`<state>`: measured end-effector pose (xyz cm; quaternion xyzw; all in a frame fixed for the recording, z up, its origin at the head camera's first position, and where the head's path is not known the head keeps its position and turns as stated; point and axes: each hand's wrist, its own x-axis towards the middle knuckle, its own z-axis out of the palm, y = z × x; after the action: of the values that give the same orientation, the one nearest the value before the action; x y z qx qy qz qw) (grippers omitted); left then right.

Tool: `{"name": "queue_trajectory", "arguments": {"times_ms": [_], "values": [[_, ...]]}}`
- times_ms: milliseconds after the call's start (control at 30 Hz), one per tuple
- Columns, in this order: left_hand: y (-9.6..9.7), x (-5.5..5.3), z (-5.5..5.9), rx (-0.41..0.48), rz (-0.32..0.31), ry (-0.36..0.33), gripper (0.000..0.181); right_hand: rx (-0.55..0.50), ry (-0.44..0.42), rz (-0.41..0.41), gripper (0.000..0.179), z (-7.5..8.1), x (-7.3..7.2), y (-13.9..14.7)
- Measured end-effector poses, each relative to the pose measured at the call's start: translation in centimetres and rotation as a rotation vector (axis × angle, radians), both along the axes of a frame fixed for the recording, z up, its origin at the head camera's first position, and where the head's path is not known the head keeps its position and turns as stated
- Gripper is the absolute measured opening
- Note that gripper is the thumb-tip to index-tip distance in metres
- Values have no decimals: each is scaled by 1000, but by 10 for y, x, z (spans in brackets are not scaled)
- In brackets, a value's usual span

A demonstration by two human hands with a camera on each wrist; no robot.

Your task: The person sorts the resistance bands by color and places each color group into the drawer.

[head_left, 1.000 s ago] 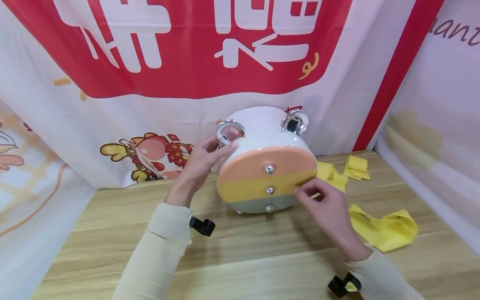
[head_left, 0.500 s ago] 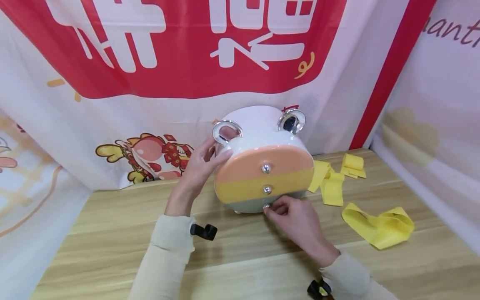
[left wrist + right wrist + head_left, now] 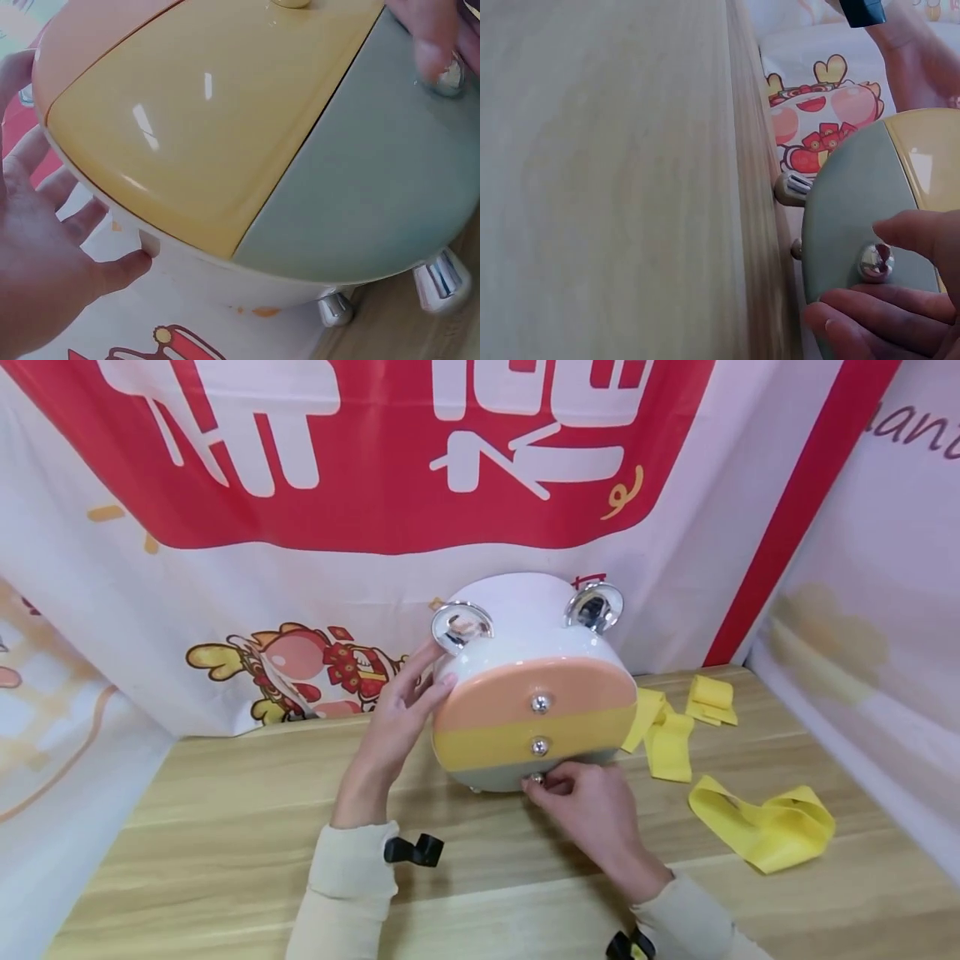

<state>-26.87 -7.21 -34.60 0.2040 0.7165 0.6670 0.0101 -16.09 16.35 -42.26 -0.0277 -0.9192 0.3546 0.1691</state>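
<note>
A rounded chest of small drawers stands on the table, its front banded orange, yellow and grey-green. Each band carries a silver knob, and silver ring-like ears sit on its white top. My left hand rests against the chest's left side; in the left wrist view its fingers are spread, fairly straight, along the edge. At the lowest, grey-green drawer, my right hand pinches the bottom knob between thumb and fingers. All the drawers look closed. Short silver feet show beneath the chest.
Yellow strips lie right of the chest, with a small folded yellow piece behind them. A larger looped yellow band lies nearer. A printed cloth hangs close behind the chest, above the wooden table.
My right hand has moved left and down from the chest's right edge to the bottom knob. My left hand has slid slightly down from the left ear along the side.
</note>
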Motion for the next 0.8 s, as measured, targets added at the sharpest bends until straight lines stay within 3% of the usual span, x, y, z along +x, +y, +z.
{"name": "queue_trajectory", "arguments": {"times_ms": [233, 367, 600, 800], "values": [[-4, 3, 2, 8, -23, 4, 50, 49, 61, 30, 22, -1, -3, -4], [-2, 4, -1, -5, -27, -14, 50, 61, 46, 39, 21, -1, 3, -1], [-2, 8, -1, -38, -1, -27, 50, 48, -25, 70, 21, 2, 24, 2], [-4, 8, 0, -69, -6, -33, 51, -29, -76, 60, 23, 2, 49, 1]]}}
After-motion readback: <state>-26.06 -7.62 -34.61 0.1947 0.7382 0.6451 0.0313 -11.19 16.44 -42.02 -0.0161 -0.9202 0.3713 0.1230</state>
